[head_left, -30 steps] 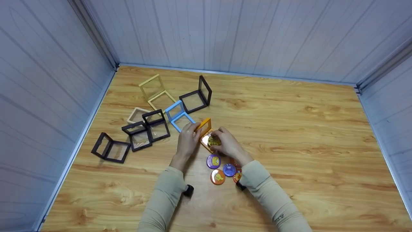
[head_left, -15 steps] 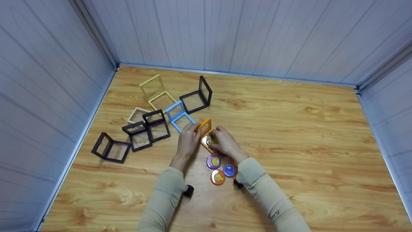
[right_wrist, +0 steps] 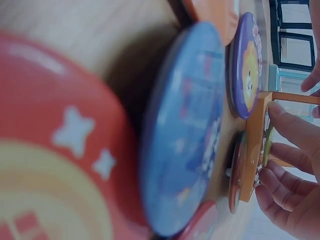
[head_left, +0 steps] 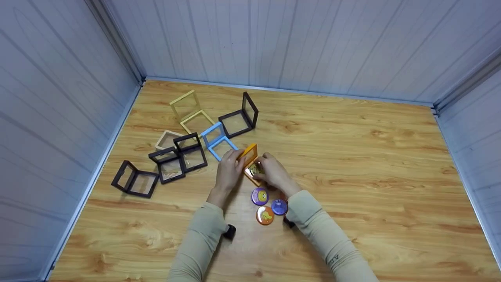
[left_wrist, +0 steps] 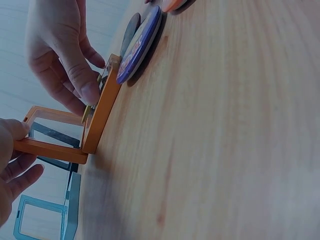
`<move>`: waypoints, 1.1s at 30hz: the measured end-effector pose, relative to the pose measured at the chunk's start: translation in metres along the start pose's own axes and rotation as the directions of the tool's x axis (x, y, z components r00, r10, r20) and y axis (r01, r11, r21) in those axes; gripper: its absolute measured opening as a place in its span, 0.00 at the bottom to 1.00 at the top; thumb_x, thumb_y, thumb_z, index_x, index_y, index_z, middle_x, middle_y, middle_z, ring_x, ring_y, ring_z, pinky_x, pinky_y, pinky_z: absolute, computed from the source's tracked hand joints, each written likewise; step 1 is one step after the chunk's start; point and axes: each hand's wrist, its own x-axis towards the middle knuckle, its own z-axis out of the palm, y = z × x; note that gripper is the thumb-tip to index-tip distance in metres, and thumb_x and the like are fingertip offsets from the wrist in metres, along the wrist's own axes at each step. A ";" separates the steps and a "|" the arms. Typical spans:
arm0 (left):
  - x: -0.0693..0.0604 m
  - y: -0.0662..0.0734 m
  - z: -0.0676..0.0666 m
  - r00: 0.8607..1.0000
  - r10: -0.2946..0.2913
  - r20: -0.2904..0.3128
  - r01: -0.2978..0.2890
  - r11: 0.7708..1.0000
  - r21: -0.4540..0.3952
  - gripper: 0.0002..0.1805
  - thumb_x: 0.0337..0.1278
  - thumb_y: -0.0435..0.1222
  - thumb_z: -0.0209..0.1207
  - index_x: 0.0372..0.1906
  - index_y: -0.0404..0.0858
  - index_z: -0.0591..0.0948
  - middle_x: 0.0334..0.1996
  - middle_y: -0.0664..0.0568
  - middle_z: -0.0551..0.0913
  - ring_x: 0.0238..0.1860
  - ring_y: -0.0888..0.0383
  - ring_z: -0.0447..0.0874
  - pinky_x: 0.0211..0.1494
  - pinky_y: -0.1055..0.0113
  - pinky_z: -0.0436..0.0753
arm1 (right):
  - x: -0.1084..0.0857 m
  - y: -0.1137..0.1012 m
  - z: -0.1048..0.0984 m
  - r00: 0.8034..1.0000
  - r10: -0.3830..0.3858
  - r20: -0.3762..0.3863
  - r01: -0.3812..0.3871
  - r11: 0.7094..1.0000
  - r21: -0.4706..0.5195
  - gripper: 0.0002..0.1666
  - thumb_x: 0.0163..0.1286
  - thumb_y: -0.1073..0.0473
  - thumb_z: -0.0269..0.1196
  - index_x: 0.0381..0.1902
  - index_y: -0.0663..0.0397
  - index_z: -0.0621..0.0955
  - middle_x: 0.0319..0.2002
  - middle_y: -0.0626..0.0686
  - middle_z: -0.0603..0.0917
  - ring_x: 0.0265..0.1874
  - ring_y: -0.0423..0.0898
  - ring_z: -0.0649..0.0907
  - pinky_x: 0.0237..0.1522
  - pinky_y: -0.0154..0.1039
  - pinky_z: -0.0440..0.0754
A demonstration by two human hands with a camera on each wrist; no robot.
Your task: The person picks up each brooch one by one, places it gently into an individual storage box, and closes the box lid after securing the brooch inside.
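An orange hinged display frame (head_left: pixel 255 148) stands opened on the wooden table, its lid raised. My left hand (head_left: pixel 226 172) pinches the lid's edge between thumb and fingers, seen closely in the left wrist view. Inside the lower half is a round yellow-and-black badge (head_left: pixel 255 169). My right hand (head_left: pixel 276 174) holds this badge at its edge, thumb and fingertips against the frame's clear film. In the right wrist view the badge shows as a thin yellow-green rim (right_wrist: pixel 268 144); its face is mostly hidden by the fingers.
Near my right wrist lie a purple badge (head_left: pixel 260 196), an orange badge (head_left: pixel 265 215), a blue badge (head_left: pixel 279 206) and a partly hidden red badge (right_wrist: pixel 60 125). Several opened frames lie leftward, including a blue frame (head_left: pixel 222 147), a yellow frame (head_left: pixel 191 115) and a black frame (head_left: pixel 235 112).
My right hand has shifted slightly left with the yellow-and-black badge, which now sits further into the orange frame's lower half. The left hand has stayed on the lid.
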 end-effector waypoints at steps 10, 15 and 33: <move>0.001 -0.001 0.000 1.000 -0.017 0.005 0.017 1.000 -0.018 0.10 0.47 0.26 0.60 0.38 0.28 0.80 0.28 0.46 0.79 0.30 0.55 0.77 0.33 0.67 0.78 | -0.001 0.000 -0.004 0.999 0.044 0.031 -0.045 0.998 0.033 0.24 0.51 0.56 0.68 0.44 0.63 0.78 0.36 0.55 0.72 0.33 0.47 0.76 0.36 0.39 0.76; 0.001 0.000 -0.001 1.000 -0.027 0.015 0.027 0.999 -0.037 0.10 0.48 0.27 0.59 0.39 0.27 0.79 0.29 0.46 0.79 0.31 0.55 0.77 0.35 0.68 0.78 | -0.004 0.003 -0.006 0.997 0.069 0.035 -0.071 0.996 0.052 0.25 0.51 0.56 0.68 0.46 0.61 0.77 0.37 0.54 0.72 0.35 0.47 0.76 0.39 0.39 0.76; 0.000 -0.001 0.000 0.999 -0.033 0.019 0.034 0.999 -0.021 0.11 0.47 0.26 0.60 0.39 0.27 0.80 0.29 0.46 0.79 0.31 0.55 0.77 0.35 0.67 0.78 | -0.021 0.021 -0.015 0.998 0.057 -0.023 -0.054 0.991 0.121 0.29 0.44 0.62 0.72 0.44 0.68 0.76 0.36 0.59 0.74 0.37 0.53 0.76 0.42 0.44 0.74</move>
